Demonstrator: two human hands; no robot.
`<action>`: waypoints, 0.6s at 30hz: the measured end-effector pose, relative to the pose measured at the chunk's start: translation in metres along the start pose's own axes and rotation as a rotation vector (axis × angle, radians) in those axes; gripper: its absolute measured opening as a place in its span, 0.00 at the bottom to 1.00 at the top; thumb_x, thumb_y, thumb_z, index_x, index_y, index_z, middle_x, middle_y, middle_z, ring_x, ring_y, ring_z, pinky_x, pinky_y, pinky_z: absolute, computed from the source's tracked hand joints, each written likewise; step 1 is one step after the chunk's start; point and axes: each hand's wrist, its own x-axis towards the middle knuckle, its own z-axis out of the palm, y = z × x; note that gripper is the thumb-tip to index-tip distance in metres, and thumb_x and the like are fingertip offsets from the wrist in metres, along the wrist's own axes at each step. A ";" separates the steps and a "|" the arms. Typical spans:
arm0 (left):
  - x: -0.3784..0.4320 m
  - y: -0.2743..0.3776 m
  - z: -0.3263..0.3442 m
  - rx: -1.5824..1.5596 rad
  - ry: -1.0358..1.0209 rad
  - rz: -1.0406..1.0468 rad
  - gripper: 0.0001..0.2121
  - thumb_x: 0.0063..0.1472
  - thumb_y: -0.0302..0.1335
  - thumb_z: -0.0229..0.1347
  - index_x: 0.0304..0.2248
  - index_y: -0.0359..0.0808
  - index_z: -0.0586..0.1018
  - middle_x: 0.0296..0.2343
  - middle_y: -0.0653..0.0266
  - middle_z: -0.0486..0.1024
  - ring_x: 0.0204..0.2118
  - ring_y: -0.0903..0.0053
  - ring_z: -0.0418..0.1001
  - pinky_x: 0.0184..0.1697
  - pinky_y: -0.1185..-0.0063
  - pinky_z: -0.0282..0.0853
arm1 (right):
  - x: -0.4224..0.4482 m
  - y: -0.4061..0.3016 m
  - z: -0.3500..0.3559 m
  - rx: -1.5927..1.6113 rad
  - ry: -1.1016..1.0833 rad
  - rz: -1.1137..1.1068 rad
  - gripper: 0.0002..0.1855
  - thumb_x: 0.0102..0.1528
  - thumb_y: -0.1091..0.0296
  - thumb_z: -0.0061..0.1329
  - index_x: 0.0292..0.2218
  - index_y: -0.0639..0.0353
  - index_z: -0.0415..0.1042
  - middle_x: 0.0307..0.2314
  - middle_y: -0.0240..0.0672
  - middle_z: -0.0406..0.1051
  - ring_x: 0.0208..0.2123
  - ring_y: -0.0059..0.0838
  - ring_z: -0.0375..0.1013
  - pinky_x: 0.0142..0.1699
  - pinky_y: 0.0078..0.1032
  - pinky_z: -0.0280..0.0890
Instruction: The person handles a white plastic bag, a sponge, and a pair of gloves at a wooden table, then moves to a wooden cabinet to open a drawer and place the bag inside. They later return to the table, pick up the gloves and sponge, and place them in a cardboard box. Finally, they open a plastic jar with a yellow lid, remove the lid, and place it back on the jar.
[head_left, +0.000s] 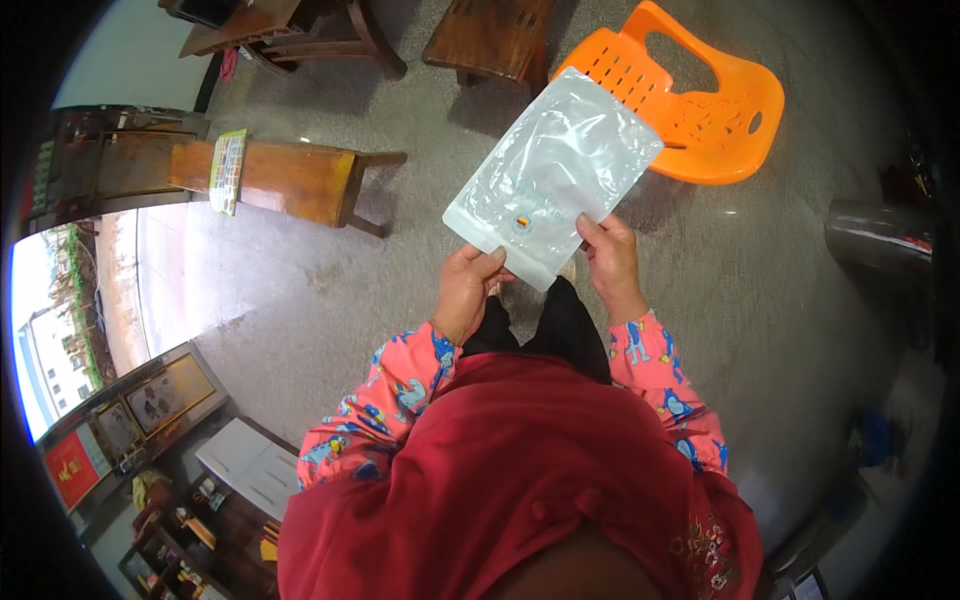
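Both of my hands hold a flat, glossy translucent plastic bag out in front of me, tilted with its far end to the upper right. My left hand pinches the near edge at its left corner, thumb on top. My right hand grips the right side edge, its thumb also on the upper face. The bag bears pale green printing and a small round emblem near my hands. Its far right part overlaps the view of an orange plastic chair. Whether anything lies inside the bag I cannot tell.
A wooden stool stands beyond the bag, left of the chair. Farther left, a wooden bench bears a colourful printed item. A wooden table is at the upper left, a white drawer cabinet at the lower left, a metallic cylinder at the right.
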 end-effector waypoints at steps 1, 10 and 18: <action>-0.002 0.001 0.000 -0.008 0.012 -0.001 0.13 0.59 0.24 0.48 0.43 0.29 0.72 0.39 0.58 0.74 0.39 0.73 0.73 0.42 0.75 0.70 | 0.003 -0.001 0.000 -0.018 -0.013 0.000 0.16 0.54 0.72 0.47 0.44 0.71 0.69 0.37 0.35 0.71 0.38 0.23 0.70 0.45 0.20 0.63; -0.004 0.034 0.030 -0.163 -0.031 -0.059 0.15 0.62 0.24 0.46 0.47 0.27 0.67 0.41 0.51 0.72 0.43 0.66 0.72 0.45 0.72 0.70 | 0.020 -0.033 0.004 -0.187 -0.061 0.004 0.13 0.54 0.70 0.49 0.41 0.67 0.72 0.32 0.31 0.72 0.32 0.18 0.69 0.39 0.18 0.64; 0.008 0.039 0.044 -0.394 -0.121 -0.051 0.19 0.64 0.34 0.45 0.48 0.28 0.64 0.45 0.50 0.68 0.50 0.61 0.67 0.50 0.66 0.66 | 0.022 -0.057 0.002 -0.537 -0.266 -0.035 0.13 0.51 0.70 0.49 0.37 0.68 0.73 0.29 0.32 0.73 0.29 0.25 0.70 0.37 0.25 0.65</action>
